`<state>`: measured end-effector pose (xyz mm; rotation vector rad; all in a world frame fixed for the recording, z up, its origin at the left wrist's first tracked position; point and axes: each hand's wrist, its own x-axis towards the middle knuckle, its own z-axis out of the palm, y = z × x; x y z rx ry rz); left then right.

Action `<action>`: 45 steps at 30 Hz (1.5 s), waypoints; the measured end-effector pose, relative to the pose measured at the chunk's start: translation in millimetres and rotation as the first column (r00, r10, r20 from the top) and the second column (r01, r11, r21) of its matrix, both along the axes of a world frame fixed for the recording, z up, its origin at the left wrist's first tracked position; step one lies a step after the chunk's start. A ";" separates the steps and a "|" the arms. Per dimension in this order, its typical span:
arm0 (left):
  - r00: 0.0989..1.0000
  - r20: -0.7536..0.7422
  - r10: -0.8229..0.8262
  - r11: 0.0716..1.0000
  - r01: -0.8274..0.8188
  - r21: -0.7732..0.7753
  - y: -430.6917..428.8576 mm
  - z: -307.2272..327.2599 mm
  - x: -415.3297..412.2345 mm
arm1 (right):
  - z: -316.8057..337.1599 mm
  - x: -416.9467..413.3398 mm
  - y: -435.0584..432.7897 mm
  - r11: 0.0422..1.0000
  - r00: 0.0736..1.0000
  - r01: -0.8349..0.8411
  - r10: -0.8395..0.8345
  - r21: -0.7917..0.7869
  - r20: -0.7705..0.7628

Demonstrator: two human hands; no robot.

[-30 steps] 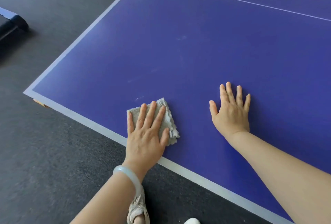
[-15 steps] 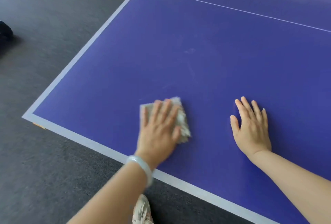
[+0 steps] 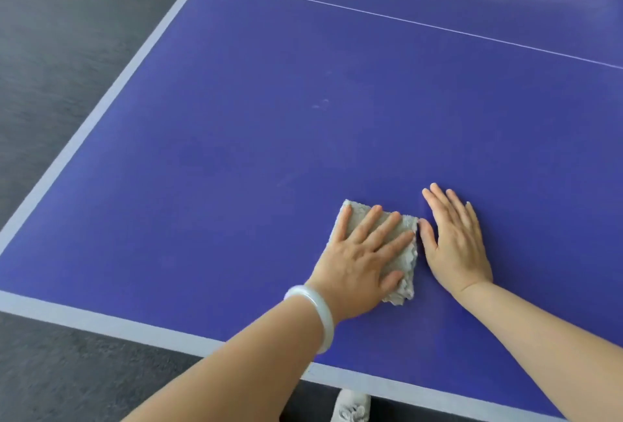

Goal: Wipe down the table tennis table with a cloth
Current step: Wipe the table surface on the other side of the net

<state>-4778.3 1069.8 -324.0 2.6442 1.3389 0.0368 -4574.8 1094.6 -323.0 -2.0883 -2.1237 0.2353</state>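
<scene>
Table tennis table [image 3: 303,101] wiping goes best with the flat, spread left hand [image 3: 357,266] pressing the folded grey cloth [image 3: 403,260] evenly near the front edge, the open right hand [image 3: 455,243] bracing flat just beside it.

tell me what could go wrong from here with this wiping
1. The cloth lies right against the thumb of the right hand, which rests flat on the table. A stroke to the right would likely bump it and leave that patch unwiped.
2. The left hand only presses the cloth with flat fingers, so it could bunch or slip out.
3. Faint smudges farther up the table could be missed.
</scene>
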 end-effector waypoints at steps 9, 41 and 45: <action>0.883 0.005 0.470 0.883 -0.470 -0.014 43.4 -2.5 -77.2 | 0.5 0.0 1.3 1.000 0.997 -0.009 0.010 -0.023 0.074; 0.762 -0.021 0.648 0.761 -0.648 -0.033 177.9 -1.4 -126.6 | -9.6 -20.8 143.7 0.921 0.923 0.385 -0.386 0.065 0.001; 0.697 0.007 0.717 0.697 -0.717 0.011 128.9 -0.1 -104.5 | -7.6 -22.5 143.5 0.923 0.923 0.382 -0.384 0.051 0.029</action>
